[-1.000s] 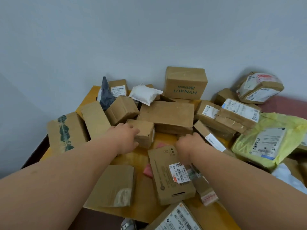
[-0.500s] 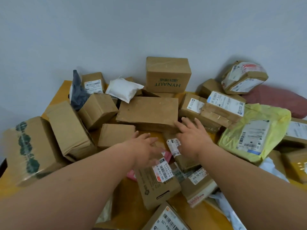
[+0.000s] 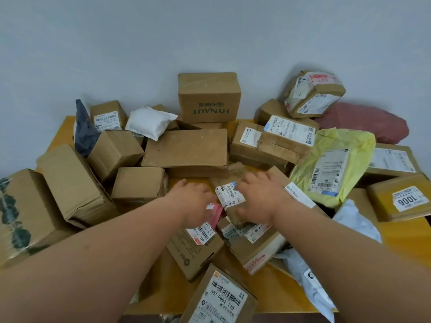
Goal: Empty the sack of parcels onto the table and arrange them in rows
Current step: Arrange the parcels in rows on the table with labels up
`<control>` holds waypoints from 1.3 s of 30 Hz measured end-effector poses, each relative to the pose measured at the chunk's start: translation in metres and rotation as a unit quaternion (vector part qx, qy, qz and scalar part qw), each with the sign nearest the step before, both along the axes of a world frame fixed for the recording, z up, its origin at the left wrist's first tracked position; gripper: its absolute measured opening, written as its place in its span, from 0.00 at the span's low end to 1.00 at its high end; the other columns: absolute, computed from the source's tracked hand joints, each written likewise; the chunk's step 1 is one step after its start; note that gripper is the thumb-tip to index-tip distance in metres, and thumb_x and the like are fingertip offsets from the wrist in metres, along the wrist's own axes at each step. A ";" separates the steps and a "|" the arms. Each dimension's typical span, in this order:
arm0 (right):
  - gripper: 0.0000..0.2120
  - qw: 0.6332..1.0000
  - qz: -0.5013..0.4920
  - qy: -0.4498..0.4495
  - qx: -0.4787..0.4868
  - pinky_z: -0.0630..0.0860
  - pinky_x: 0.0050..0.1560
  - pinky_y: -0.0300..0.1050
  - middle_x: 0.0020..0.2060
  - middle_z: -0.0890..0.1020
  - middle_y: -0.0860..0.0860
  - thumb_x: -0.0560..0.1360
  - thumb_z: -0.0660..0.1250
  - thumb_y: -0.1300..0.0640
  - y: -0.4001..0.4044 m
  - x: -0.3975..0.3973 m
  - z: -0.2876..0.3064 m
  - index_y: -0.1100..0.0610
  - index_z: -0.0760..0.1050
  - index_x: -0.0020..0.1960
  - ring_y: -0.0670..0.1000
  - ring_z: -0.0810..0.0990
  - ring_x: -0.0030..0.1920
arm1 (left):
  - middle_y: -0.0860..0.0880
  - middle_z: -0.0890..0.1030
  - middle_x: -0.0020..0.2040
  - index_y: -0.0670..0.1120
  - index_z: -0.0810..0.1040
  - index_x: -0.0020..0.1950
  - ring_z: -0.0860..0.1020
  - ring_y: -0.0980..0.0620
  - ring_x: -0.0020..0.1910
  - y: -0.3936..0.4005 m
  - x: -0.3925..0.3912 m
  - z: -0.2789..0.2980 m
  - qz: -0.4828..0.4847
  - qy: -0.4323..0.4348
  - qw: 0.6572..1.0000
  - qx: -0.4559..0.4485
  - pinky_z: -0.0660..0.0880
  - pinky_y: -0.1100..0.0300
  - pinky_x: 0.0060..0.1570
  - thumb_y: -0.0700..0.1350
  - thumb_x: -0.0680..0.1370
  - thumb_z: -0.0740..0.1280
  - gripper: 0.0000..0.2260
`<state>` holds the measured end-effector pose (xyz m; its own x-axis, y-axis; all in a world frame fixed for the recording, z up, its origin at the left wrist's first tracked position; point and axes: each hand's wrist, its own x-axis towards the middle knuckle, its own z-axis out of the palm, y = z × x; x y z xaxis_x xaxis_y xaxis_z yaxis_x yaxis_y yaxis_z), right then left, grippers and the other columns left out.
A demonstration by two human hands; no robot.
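Many parcels lie in a loose heap on the yellow table (image 3: pixel 405 238). Both of my bare arms reach into the middle of the heap. My right hand (image 3: pixel 262 199) curls over a small brown parcel with a white barcode label (image 3: pixel 229 194), thumb under its near end. My left hand (image 3: pixel 193 202) is blurred, just left of that parcel and over a pink packet (image 3: pixel 216 212); its grip is unclear. A dark red, sack-like bag (image 3: pixel 363 122) lies at the back right against the wall.
A HYNAUT box (image 3: pixel 208 96) stands at the back on a flat brown box (image 3: pixel 186 148). A yellow mailer (image 3: pixel 333 164) and a 1006 box (image 3: pixel 401 199) lie right. A green-taped box (image 3: pixel 21 215) sits left. A 507-P802 box (image 3: pixel 221 297) overhangs the near edge.
Both hands have moved together toward the middle of the heap. The right hand has closed on the small labelled parcel, which now stands up between the hands. The view has shifted slightly.
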<state>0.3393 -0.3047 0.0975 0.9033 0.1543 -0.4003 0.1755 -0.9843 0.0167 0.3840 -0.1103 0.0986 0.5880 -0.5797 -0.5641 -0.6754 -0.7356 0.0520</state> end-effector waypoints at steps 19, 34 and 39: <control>0.30 0.997 -0.049 0.039 0.034 0.50 0.77 0.59 0.74 0.64 0.50 0.74 0.63 0.44 -0.047 -0.036 -0.021 0.47 0.63 0.75 0.56 0.57 0.76 | 0.49 0.64 0.77 0.57 0.61 0.78 0.61 0.45 0.77 -0.017 -0.029 -0.016 0.011 0.055 0.997 0.057 0.49 0.39 0.76 0.61 0.80 0.58 0.27; 0.51 0.997 0.001 0.073 -0.021 0.38 0.76 0.66 0.80 0.45 0.50 0.66 0.72 0.34 -0.068 -0.063 -0.017 0.39 0.44 0.79 0.58 0.42 0.79 | 0.53 0.45 0.82 0.64 0.57 0.79 0.45 0.43 0.80 -0.051 -0.053 -0.020 -0.062 0.088 0.987 0.118 0.39 0.34 0.74 0.61 0.83 0.52 0.23; 0.48 0.996 -0.057 0.057 -0.026 0.37 0.76 0.65 0.80 0.42 0.49 0.69 0.70 0.50 -0.089 -0.083 -0.012 0.39 0.42 0.78 0.57 0.39 0.79 | 0.45 0.67 0.73 0.54 0.75 0.69 0.61 0.41 0.75 -0.047 -0.053 -0.012 -0.066 0.041 0.985 0.157 0.42 0.33 0.74 0.60 0.82 0.54 0.21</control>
